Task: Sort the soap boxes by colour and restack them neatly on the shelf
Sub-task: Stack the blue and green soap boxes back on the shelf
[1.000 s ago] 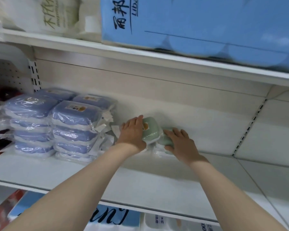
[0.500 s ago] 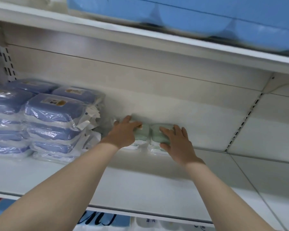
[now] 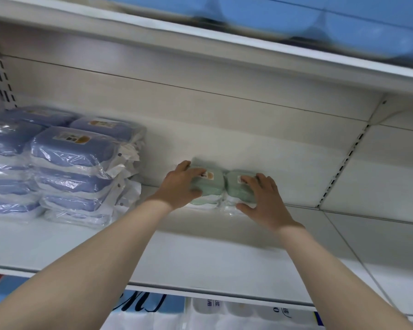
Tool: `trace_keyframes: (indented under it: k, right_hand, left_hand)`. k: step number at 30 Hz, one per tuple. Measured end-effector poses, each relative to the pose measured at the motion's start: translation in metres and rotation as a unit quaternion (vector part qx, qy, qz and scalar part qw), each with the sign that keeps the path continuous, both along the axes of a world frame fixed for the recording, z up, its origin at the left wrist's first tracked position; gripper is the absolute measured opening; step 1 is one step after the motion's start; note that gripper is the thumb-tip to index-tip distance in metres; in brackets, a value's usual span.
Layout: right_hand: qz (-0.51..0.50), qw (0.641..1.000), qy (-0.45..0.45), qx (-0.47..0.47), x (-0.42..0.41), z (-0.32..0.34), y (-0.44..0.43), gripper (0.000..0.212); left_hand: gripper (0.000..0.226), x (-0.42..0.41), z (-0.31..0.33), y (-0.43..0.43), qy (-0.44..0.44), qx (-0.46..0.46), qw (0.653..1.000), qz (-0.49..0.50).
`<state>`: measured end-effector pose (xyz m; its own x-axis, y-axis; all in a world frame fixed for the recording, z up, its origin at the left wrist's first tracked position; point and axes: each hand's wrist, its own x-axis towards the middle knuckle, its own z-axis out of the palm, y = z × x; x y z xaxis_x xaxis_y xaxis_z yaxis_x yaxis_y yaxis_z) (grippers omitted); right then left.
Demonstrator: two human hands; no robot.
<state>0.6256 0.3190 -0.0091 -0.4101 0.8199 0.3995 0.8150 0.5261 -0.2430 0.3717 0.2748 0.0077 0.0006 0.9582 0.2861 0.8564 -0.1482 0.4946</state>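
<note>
Arms stretched up and forward, I saw. The left hand (image 3: pixel 179 186) gripped the left green box (image 3: pixel 212 189), fingers curled over its top. The right hand (image 3: pixel 265 206) lay on the right green box (image 3: pixel 235 190), fingers spread, thumb at its front. Both boxes sat touching on the shelf (image 3: pixel 200 258), right of the blue boxes (image 3: pixel 69 167).

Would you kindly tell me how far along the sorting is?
Done: blue boxes stacked left on the shelf. In hand: left hand grips the left green box, right hand presses the right green box beside it. Left: stacking further greens, if any; none visible.
</note>
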Motion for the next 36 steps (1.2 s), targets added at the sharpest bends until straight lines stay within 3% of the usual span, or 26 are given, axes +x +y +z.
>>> trace_keyframes:
  k: [4, 10, 16, 20, 28, 36]
  right_hand:
    - [-0.057, 0.992, -0.112, -0.003, -0.005, -0.008, -0.002, 0.075]
    - [-0.095, 0.981, -0.17, 0.004, -0.011, 0.005, -0.013, 0.072]
    - [-0.082, 0.981, -0.172, 0.017, -0.013, 0.023, -0.035, 0.068]
    - [-0.064, 0.976, -0.202, 0.052, -0.007, 0.027, -0.062, 0.07]
    - [-0.054, 0.966, -0.213, 0.138, 0.024, 0.029, -0.138, 0.064]
    - [-0.008, 0.961, -0.203, 0.186, 0.058, 0.009, -0.214, 0.061]
  left_hand:
    - [0.053, 0.005, -0.015, 0.0, 0.108, -0.013, 0.994, 0.014]
    - [0.053, 0.018, -0.009, -0.012, 0.252, 0.03, 0.965, 0.062]
    - [0.05, 0.023, 0.0, -0.032, 0.185, 0.105, 0.977, 0.027]
    - [0.046, 0.026, 0.002, -0.053, 0.178, 0.185, 0.966, -0.003]
    - [0.038, 0.056, 0.019, -0.13, 0.225, 0.168, 0.96, -0.016]
    - [0.034, 0.084, -0.006, -0.205, 0.233, 0.226, 0.945, -0.046]
